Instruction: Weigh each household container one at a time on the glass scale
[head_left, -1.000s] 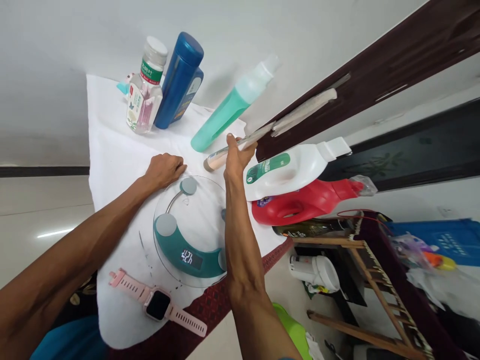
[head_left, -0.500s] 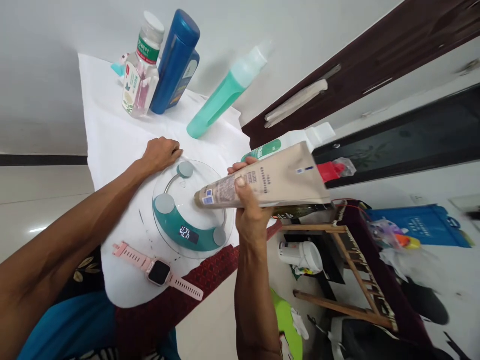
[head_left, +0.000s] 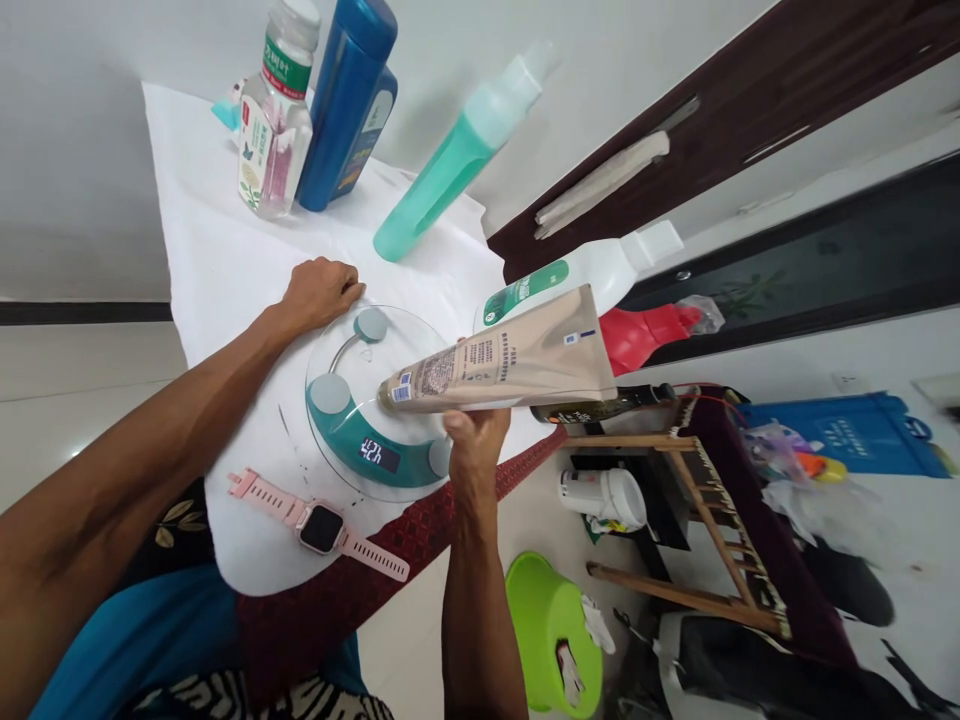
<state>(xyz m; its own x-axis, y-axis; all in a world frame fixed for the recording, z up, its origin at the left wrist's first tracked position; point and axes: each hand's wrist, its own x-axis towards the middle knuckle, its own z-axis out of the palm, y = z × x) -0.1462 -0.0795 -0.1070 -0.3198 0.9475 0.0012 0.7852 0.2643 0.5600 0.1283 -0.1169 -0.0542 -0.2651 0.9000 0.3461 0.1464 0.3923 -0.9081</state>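
Left hand (head_left: 322,290) curled; right hand (head_left: 478,445) raised, apparently gripping.

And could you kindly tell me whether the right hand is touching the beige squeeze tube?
Touching: the head view shows the right hand holding the beige squeeze tube, with the thumb against its lower edge.

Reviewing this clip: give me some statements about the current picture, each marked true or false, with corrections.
1. The right hand holds the beige tube. True.
2. The left hand grips the green bottle. False: it rests on the white cloth.
3. The pink watch lies on the scale. False: it lies beside the scale.
4. The scale's display is lit. True.
5. The blue bottle lies on its side. False: it stands upright.
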